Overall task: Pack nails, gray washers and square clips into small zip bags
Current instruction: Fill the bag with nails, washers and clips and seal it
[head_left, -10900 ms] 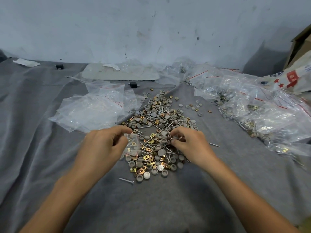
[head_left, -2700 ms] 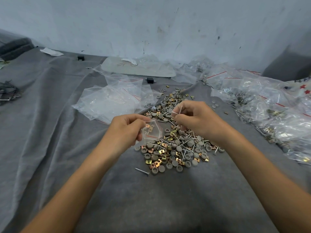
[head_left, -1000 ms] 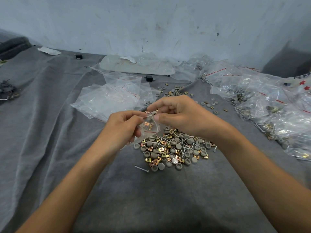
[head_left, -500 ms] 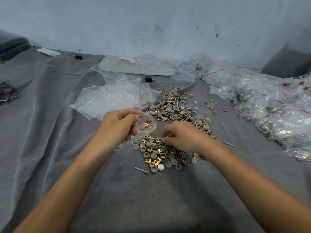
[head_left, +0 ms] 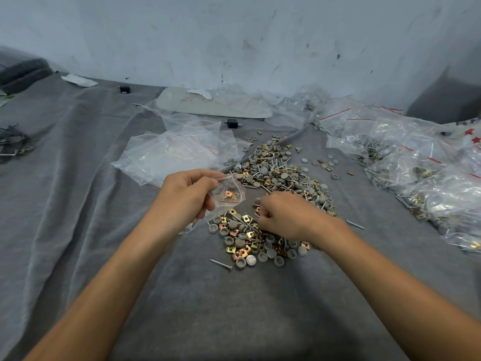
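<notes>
My left hand (head_left: 186, 195) pinches a small clear zip bag (head_left: 230, 195) with a red seal line; a few brass square clips show inside it. It hangs just above the near left edge of a mixed pile (head_left: 270, 194) of gray washers, brass square clips and nails on the gray cloth. My right hand (head_left: 289, 216) lies on the near part of that pile with fingers curled down into the pieces; what they hold is hidden. A single nail (head_left: 221, 264) lies loose in front of the pile.
A heap of empty zip bags (head_left: 177, 155) lies left of the pile. Filled bags (head_left: 406, 162) spread along the right side. A flat pale board (head_left: 216, 105) sits by the wall, and a dark wire bundle (head_left: 13, 142) at the far left. Another loose nail (head_left: 355, 224) lies right of my wrist.
My right hand left the bag's mouth and dropped onto the near part of the pile, where its fingers curl among the pieces. My left hand keeps the bag in about the same place.
</notes>
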Tool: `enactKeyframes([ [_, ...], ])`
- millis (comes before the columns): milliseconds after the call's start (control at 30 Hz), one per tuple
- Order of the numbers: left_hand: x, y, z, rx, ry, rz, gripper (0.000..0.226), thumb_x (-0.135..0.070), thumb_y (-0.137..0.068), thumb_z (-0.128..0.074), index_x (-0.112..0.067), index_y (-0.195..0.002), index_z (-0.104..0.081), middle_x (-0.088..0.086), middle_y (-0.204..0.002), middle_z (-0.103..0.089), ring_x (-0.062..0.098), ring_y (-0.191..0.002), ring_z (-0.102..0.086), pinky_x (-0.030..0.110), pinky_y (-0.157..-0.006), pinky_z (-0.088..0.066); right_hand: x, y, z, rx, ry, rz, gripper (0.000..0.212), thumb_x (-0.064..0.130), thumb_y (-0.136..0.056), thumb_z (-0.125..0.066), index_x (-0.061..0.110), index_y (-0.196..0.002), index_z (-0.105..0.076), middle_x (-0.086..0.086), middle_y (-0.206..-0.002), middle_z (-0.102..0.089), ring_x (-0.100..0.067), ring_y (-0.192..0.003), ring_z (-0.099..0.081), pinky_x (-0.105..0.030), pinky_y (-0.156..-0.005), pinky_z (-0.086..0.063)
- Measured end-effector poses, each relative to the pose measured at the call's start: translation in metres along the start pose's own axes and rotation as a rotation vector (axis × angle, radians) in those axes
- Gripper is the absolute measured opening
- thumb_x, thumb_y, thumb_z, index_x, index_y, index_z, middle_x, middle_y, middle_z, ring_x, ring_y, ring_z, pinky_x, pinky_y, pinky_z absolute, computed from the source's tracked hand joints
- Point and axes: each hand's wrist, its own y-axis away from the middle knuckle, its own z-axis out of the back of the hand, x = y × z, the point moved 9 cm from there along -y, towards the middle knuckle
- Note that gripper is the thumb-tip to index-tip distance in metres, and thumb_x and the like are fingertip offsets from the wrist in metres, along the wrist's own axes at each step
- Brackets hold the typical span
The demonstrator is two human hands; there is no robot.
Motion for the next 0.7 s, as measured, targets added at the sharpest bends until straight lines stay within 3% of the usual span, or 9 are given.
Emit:
enactKeyframes([
  [67, 0.000, 0.000, 0.000, -0.003, -0.001, 0.001, 0.025, -0.009, -0.097, -0.054, -0.018, -0.099, -0.077, 0.002, -0.052, -0.058, 0.009, -0.041, -0.043, 0.017, -0.038, -0.034, -0.004, 0.003, 0.003, -0.041, -0.055, -0.012, 0.026, 0.029, -0.097, -0.055, 0.008, -0.085, -0.064, 0.004, -0.074, -0.059, -0.024, -0.073, -0.062, -0.042, -0.066, -0.052],
  [233, 0.001, 0.001, 0.001, 0.004, 0.001, 0.011, 0.024, -0.010, -0.098, -0.055, -0.020, -0.100, -0.077, 0.001, -0.053, -0.059, 0.009, -0.043, -0.044, 0.019, -0.039, -0.035, -0.018, 0.013, 0.026, -0.198, -0.371, -0.048, 0.013, 0.034, -0.102, -0.052, 0.029, -0.091, -0.053, 0.007, -0.082, -0.065, -0.010, -0.068, -0.058, -0.026, -0.057, -0.041],
  [467, 0.002, -0.001, -0.001, 0.012, -0.010, 0.002, 0.024, -0.011, -0.097, -0.055, -0.021, -0.099, -0.078, 0.002, -0.054, -0.060, 0.009, -0.042, -0.044, 0.019, -0.038, -0.035, 0.008, 0.026, 0.076, -0.417, -0.658, 0.147, 0.010, 0.024, -0.098, -0.060, 0.032, -0.093, -0.064, 0.017, -0.075, -0.065, 0.000, -0.063, -0.054, -0.020, -0.058, -0.043],
  [600, 0.001, -0.002, -0.002, 0.041, 0.005, -0.033, 0.025, -0.017, -0.095, -0.057, -0.026, -0.096, -0.080, 0.003, -0.054, -0.060, 0.011, -0.044, -0.045, 0.021, -0.039, -0.035, 0.033, 0.029, 0.084, -0.429, -0.677, 0.240, 0.010, 0.020, -0.096, -0.068, 0.029, -0.097, -0.072, 0.011, -0.080, -0.070, -0.003, -0.073, -0.064, -0.019, -0.064, -0.051],
  [700, -0.001, -0.001, -0.005, 0.066, 0.022, -0.052, 0.025, -0.024, -0.088, -0.056, -0.031, -0.095, -0.080, 0.004, -0.055, -0.059, 0.012, -0.044, -0.044, 0.022, -0.040, -0.035, 0.043, 0.026, 0.078, -0.364, -0.675, 0.266, 0.007, 0.023, -0.095, -0.072, 0.027, -0.100, -0.073, 0.012, -0.081, -0.072, -0.001, -0.071, -0.065, -0.016, -0.062, -0.045],
])
